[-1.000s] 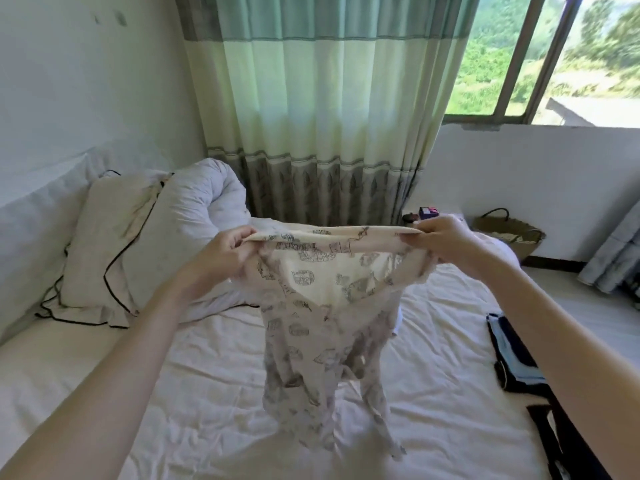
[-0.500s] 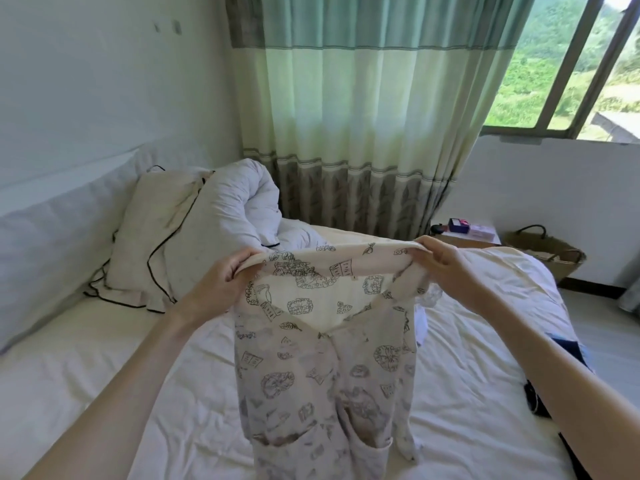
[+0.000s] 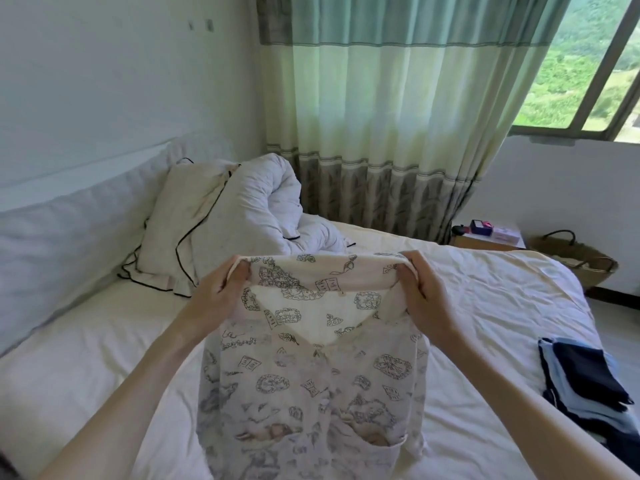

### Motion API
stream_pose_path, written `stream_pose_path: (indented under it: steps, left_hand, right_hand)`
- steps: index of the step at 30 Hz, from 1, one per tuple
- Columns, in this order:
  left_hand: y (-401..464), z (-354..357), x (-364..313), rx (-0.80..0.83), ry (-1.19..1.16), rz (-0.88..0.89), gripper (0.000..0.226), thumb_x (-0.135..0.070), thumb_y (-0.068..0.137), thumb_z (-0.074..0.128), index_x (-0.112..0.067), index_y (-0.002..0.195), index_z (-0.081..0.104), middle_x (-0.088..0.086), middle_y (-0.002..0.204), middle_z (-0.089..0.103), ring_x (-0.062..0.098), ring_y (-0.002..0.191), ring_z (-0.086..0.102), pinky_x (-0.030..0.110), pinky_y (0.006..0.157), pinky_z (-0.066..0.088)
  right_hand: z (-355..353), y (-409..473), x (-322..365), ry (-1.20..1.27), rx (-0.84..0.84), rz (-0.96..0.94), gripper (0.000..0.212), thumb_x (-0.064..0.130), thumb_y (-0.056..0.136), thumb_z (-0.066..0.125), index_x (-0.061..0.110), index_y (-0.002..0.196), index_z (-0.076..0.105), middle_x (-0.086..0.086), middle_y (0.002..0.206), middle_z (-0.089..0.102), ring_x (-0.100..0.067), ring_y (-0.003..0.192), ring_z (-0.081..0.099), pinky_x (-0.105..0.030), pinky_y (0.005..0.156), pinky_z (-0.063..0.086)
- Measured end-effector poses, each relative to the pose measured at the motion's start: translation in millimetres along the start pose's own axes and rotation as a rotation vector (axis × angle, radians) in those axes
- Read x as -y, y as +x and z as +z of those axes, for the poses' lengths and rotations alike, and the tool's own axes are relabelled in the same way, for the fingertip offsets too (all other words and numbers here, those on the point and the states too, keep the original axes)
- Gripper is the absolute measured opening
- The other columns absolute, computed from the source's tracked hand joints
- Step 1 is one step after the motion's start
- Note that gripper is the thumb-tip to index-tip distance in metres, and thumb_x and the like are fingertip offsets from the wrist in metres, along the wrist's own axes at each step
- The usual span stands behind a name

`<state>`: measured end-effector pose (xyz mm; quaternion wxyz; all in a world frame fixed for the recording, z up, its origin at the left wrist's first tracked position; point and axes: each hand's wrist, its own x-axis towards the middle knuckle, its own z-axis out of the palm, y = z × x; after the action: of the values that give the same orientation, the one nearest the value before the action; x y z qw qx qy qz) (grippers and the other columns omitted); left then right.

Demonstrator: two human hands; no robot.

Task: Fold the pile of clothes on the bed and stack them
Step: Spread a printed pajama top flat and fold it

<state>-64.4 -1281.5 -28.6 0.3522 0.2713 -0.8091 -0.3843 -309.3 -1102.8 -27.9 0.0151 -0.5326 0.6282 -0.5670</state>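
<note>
I hold up a pale pink pyjama shirt (image 3: 311, 386) printed with grey line drawings, collar at the top, hanging over the white bed (image 3: 114, 358). My left hand (image 3: 221, 292) grips its left shoulder and my right hand (image 3: 426, 299) grips its right shoulder, fingers curled over the top edge. The shirt's lower part, with two pockets, drops out of view at the bottom. A stack of folded dark blue and light blue clothes (image 3: 588, 382) lies at the bed's right edge.
A pillow with black piping (image 3: 176, 233) and a rolled white duvet (image 3: 266, 206) sit at the head of the bed. Behind stand a green curtain (image 3: 391, 116), a small bedside table with boxes (image 3: 488, 233) and a woven basket (image 3: 578, 261) on the floor.
The shirt has come closer and lower in my view while my head turned left and down. Both hands keep their grip on the shoulders, now nearer together.
</note>
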Motion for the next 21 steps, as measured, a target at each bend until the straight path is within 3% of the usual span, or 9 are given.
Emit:
stream_pose_path:
  steps: [3,5,7,10,12,15,17,19,21]
  left_hand:
    - [-17.1,-4.7,-2.6,-0.062,0.044,-0.052,0.038,-0.042,0.099,0.034,-0.016,0.088,0.059,0.021,0.082,0.06,0.029,0.071,0.054,0.04,0.068,0.043]
    - [-30.4,-5.1,-8.3,-0.103,0.094,-0.05,0.036,-0.047,0.098,0.034,-0.034,0.074,0.057,-0.001,0.06,0.052,0.008,0.057,0.048,0.029,0.059,0.038]
    - [-44.2,-3.4,-17.3,-0.114,0.133,-0.077,0.037,-0.049,0.095,0.035,-0.037,0.068,0.056,-0.011,0.054,0.047,0.0,0.05,0.042,0.019,0.052,0.034]
    - [-64.4,-6.1,-27.3,-0.11,0.141,-0.138,0.049,-0.053,0.091,0.036,-0.013,0.067,0.053,-0.005,0.054,0.045,0.009,0.051,0.042,0.024,0.052,0.031]
    - [-79.0,-11.9,-32.7,-0.125,0.115,-0.179,0.05,-0.045,0.097,0.035,-0.005,0.076,0.056,0.003,0.066,0.055,0.016,0.061,0.051,0.027,0.06,0.037]
    - [-102.3,-22.4,-42.6,-0.241,0.085,-0.169,0.04,-0.038,0.1,0.035,-0.02,0.075,0.061,-0.011,0.072,0.067,-0.007,0.065,0.059,0.005,0.06,0.041]
    - [-116.3,-32.8,-44.4,-0.287,0.062,-0.176,0.041,-0.037,0.099,0.038,-0.011,0.077,0.061,-0.006,0.073,0.065,-0.008,0.062,0.058,0.004,0.057,0.042]
    - [-131.9,-46.7,-45.5,-0.306,0.009,-0.212,0.046,-0.042,0.096,0.044,0.0,0.082,0.059,0.002,0.07,0.061,0.007,0.064,0.059,0.017,0.062,0.044]
    - [-148.3,-61.6,-50.9,-0.305,-0.026,-0.194,0.038,-0.043,0.092,0.051,-0.007,0.084,0.061,0.007,0.07,0.054,0.017,0.067,0.05,0.029,0.062,0.039]
  right_hand:
    - [-6.6,-17.4,16.3,-0.017,0.052,-0.11,0.017,0.042,0.089,0.041,0.053,0.097,0.051,-0.014,0.079,0.061,-0.019,0.059,0.051,-0.021,0.053,0.042]
    - [-14.0,-29.0,23.9,0.012,0.114,-0.112,0.026,0.04,0.089,0.045,0.058,0.108,0.05,-0.029,0.088,0.06,-0.037,0.06,0.053,-0.04,0.053,0.046]
    - [-23.4,-38.4,33.6,0.101,0.179,-0.086,0.034,0.028,0.092,0.054,0.055,0.114,0.053,-0.021,0.098,0.061,-0.042,0.072,0.055,-0.045,0.06,0.049]
    - [-37.3,-48.1,46.8,0.219,0.325,-0.015,0.036,0.024,0.086,0.058,0.037,0.118,0.057,-0.011,0.098,0.055,-0.024,0.085,0.054,-0.028,0.068,0.049]
    - [-44.9,-50.6,53.7,0.292,0.481,0.087,0.041,0.03,0.08,0.064,0.034,0.121,0.059,-0.017,0.11,0.053,-0.029,0.102,0.053,-0.037,0.086,0.048]
    - [-52.7,-53.5,66.9,0.509,0.735,0.236,0.043,0.026,0.076,0.07,0.034,0.118,0.065,-0.004,0.128,0.054,-0.018,0.12,0.052,-0.033,0.096,0.048]
    - [-52.2,-54.5,77.3,0.637,0.856,0.287,0.042,0.012,0.076,0.068,0.03,0.114,0.068,0.01,0.124,0.059,-0.013,0.119,0.054,-0.026,0.09,0.049]
    - [-44.5,-56.9,86.8,0.589,0.854,0.262,0.037,0.01,0.077,0.072,0.028,0.11,0.07,0.011,0.114,0.063,-0.011,0.114,0.058,-0.023,0.087,0.05]
    - [-29.0,-60.1,96.2,0.415,0.689,0.202,0.029,0.013,0.075,0.073,0.03,0.099,0.073,0.014,0.099,0.067,-0.003,0.1,0.061,-0.017,0.082,0.05]
